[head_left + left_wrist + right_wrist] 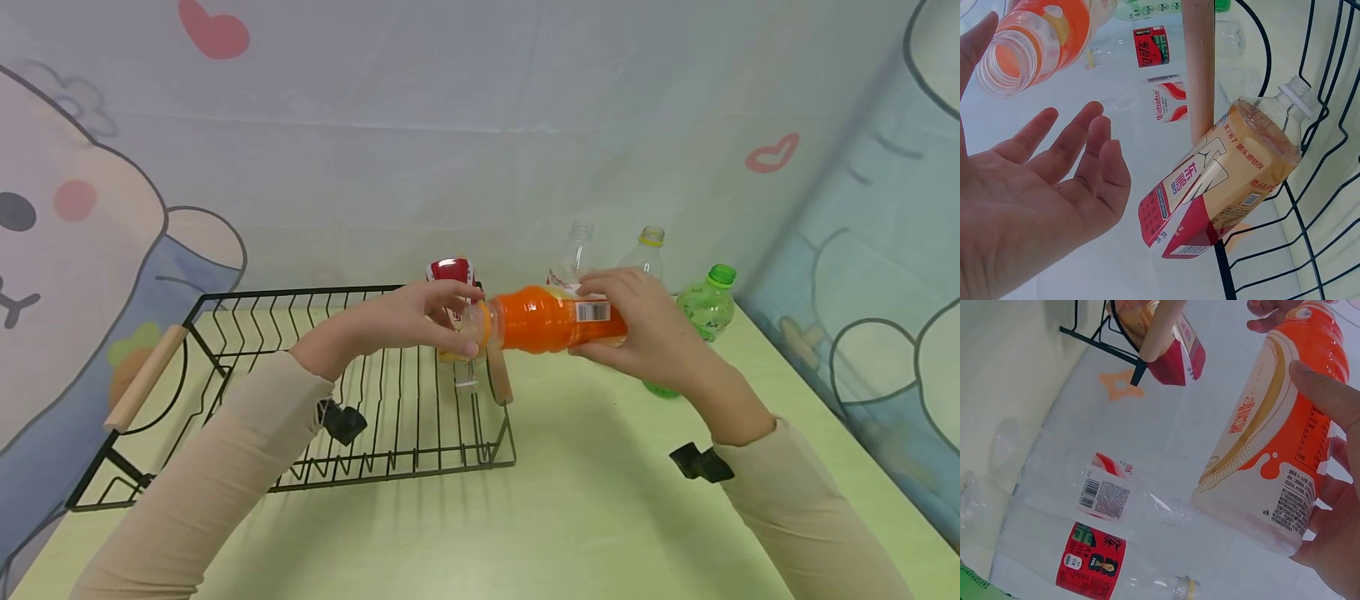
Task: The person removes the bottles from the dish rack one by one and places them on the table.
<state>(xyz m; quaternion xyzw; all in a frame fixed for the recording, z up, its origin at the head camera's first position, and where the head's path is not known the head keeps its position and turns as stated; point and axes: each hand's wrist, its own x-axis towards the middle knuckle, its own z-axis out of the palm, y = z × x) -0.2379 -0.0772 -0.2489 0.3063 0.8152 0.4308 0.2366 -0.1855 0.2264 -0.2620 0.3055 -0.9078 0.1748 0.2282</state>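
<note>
My right hand (652, 325) grips the lower part of an orange-labelled plastic bottle (543, 321), which lies nearly level above the table with its uncapped mouth toward the left. Around the bottle's neck is my left hand (397, 317), thumb on one side and fingers on the other. In the left wrist view its fingers (1075, 153) are spread and stand apart from the bottle. Beneath the left hand, a red-and-tan labelled bottle (1229, 181) rests base up, tilted, in the right end of a black wire rack (300, 291).
The rack has wooden handles (146, 379) at its ends. Behind my right hand stand a clear bottle with a white-and-red label (1107, 487), a clear bottle with a red label (1091, 559) and a green bottle with a green cap (707, 308). A printed cloth (487, 167) hangs behind the table.
</note>
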